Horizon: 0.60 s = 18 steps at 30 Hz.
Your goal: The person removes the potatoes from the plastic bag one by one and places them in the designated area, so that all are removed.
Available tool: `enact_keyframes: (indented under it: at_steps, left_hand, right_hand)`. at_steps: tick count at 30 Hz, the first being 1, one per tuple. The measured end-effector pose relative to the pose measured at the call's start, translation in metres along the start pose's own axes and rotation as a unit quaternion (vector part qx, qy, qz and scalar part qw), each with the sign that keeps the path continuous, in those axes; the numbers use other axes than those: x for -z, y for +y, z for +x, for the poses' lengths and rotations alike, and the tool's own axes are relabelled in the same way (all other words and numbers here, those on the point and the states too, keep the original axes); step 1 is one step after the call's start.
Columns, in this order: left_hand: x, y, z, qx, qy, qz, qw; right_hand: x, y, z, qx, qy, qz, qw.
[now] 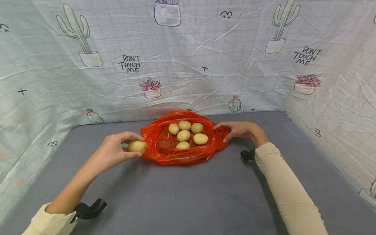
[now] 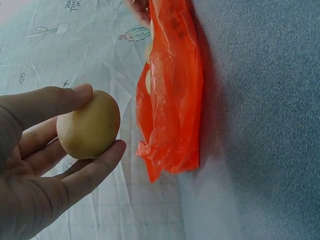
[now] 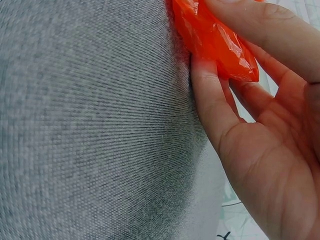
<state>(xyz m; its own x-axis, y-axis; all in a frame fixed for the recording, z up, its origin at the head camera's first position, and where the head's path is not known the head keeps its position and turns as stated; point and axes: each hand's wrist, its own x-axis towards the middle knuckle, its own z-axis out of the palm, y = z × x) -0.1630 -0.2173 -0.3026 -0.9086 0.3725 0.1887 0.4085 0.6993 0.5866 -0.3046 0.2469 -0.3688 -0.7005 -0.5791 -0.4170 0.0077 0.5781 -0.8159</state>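
Observation:
A red plastic bag [image 1: 173, 160] lies spread wide at the top, with several pale yellow potatoes [image 1: 200, 139] inside it. Beyond the bag's left end, my left hand [image 1: 117, 148] grips one more potato [image 2: 90, 125] between thumb and fingers. In the left wrist view this potato is held apart from the bag, off the table. My right hand [image 1: 241, 129] pinches the bag's right end, thumb on the near side. Gathered red plastic [image 3: 220, 45] shows between that thumb and the fingers in the right wrist view.
A grey cloth-covered table [image 1: 188, 199] lies under everything. Behind and at both sides hangs a pale curtain [image 1: 188, 65] printed with cacti and lettering. Black wrist mounts [image 1: 89, 209] stick out from both forearms above the table.

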Motion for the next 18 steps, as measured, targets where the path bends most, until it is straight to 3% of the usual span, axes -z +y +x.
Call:
enact_keyframes:
  at_steps: [18]
  left_hand:
    - [0.011, -0.007, -0.003, 0.025, 0.008, 0.008, 0.9996]
  right_hand:
    - [0.001, 0.002, 0.001, 0.0, 0.003, 0.0, 1.0]
